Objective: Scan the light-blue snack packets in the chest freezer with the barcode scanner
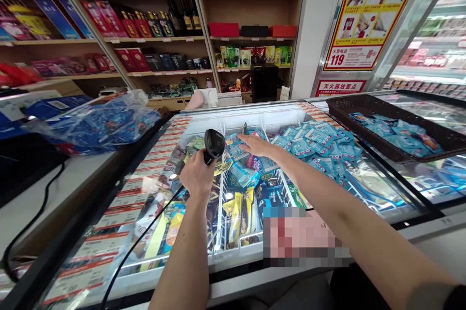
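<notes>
Fingers of the left hand (pixel 198 174) grip a black plastic handheld scanner (pixel 214 144), best kept steady, while the spread-fingered right hand (pixel 256 145) wants a light touch over flat blue packets (pixel 243 174) in a white wire basket (pixel 221 218).

- My black, rounded plastic scanner (pixel 215 143)
- Light-blue, flat packets (pixel 302 147) to my right
- Yellow, slim wrappers (pixel 237 213) near me
- Dark-brown, rectangular plastic tray (pixel 342 106), right

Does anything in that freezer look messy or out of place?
Perhaps the blue packets right of the right hand: they lie in a loose, overlapping heap at mixed angles, whereas the yellow packets lie roughly side by side. No damage is evident.
</notes>
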`<state>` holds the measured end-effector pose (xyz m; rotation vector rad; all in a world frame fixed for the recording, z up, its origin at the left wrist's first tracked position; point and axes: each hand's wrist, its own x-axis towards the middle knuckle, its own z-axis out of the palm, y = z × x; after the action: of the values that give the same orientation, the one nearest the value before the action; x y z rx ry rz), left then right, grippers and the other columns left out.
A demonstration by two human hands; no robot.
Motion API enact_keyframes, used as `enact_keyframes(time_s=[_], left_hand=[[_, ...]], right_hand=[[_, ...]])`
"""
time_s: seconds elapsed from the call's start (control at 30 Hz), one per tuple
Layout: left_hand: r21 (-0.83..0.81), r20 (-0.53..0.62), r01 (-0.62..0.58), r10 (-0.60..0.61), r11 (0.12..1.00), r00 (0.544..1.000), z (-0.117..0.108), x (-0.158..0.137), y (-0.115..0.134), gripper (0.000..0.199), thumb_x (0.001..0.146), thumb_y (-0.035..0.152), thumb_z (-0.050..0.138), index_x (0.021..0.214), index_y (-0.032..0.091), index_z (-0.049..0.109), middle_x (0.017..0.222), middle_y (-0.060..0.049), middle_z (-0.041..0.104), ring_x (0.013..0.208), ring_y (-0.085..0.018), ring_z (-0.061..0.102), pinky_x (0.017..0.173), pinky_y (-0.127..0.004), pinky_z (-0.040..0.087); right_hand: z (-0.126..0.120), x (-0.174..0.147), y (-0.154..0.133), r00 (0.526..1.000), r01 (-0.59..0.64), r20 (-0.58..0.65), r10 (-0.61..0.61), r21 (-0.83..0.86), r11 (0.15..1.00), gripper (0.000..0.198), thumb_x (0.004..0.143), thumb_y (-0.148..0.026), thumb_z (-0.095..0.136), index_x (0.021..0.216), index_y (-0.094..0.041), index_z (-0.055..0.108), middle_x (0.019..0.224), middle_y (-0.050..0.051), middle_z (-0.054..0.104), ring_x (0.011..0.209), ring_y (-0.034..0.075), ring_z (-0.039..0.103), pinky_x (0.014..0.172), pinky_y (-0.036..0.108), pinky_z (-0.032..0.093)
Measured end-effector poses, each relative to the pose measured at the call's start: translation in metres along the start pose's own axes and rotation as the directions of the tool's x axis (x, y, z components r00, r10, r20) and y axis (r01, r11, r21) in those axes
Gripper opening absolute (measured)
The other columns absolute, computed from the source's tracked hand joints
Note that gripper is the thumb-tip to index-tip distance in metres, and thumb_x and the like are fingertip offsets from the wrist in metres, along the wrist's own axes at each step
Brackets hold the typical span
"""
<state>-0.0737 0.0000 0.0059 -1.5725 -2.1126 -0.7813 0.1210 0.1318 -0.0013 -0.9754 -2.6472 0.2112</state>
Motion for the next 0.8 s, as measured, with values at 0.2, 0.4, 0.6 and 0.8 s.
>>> enact_keyframes(time_s=[0.2, 0.4, 0.6, 0.8], left_hand=[[-0.013, 0.029, 0.011, -0.011, 1.000, 1.000, -0.002, 0.000, 0.001, 0.040, 0.080, 0.046, 0.049, 0.111, 0.022, 0.057, 0.093, -0.008, 0.065, 0.089, -0.024, 0.059, 0.065, -0.030, 0.039], [-0.033, 0.024, -0.048, 0.049, 0.998, 0.999, -0.003, -0.002, 0.005, 0.036, 0.080, 0.045, 0.049, 0.107, 0.022, 0.058, 0.093, -0.008, 0.066, 0.090, -0.024, 0.060, 0.065, -0.029, 0.039], [-0.058, 0.092, -0.243, 0.248, 0.968, 0.964, -0.001, -0.007, 0.020, 0.037, 0.079, 0.042, 0.052, 0.109, 0.023, 0.058, 0.099, -0.006, 0.066, 0.094, -0.023, 0.059, 0.063, -0.027, 0.038], [-0.101, 0.113, -0.423, 0.433, 0.900, 0.894, 0.003, -0.018, 0.036, 0.036, 0.077, 0.042, 0.054, 0.108, 0.024, 0.058, 0.103, -0.004, 0.066, 0.092, -0.021, 0.061, 0.064, -0.026, 0.038]], right_hand=[[-0.002, 0.006, 0.002, 0.998, -0.036, 0.039, 0.041, -0.121, 0.992, 0.074, 0.071, -0.050, 0.065, 0.133, -0.016, 0.042, 0.122, 0.015, 0.054, 0.113, 0.029, 0.047, 0.089, 0.037, 0.039], [-0.036, -0.031, 0.007, 0.931, -0.359, -0.115, 0.347, -0.117, 0.926, 0.044, 0.072, -0.048, 0.064, 0.102, -0.016, 0.060, 0.102, 0.012, 0.062, 0.098, 0.027, 0.055, 0.079, 0.033, 0.040], [-0.062, -0.107, 0.029, 0.745, -0.519, -0.427, 0.512, 0.111, 0.848, 0.030, 0.084, -0.046, 0.045, 0.085, -0.018, 0.055, 0.080, 0.006, 0.060, 0.076, 0.019, 0.054, 0.065, 0.028, 0.036], [-0.055, -0.164, 0.045, 0.580, -0.409, -0.570, 0.582, 0.414, 0.813, 0.023, 0.080, -0.044, 0.051, 0.076, -0.022, 0.047, 0.054, -0.006, 0.041, 0.051, 0.013, 0.040, 0.054, 0.026, 0.030]])
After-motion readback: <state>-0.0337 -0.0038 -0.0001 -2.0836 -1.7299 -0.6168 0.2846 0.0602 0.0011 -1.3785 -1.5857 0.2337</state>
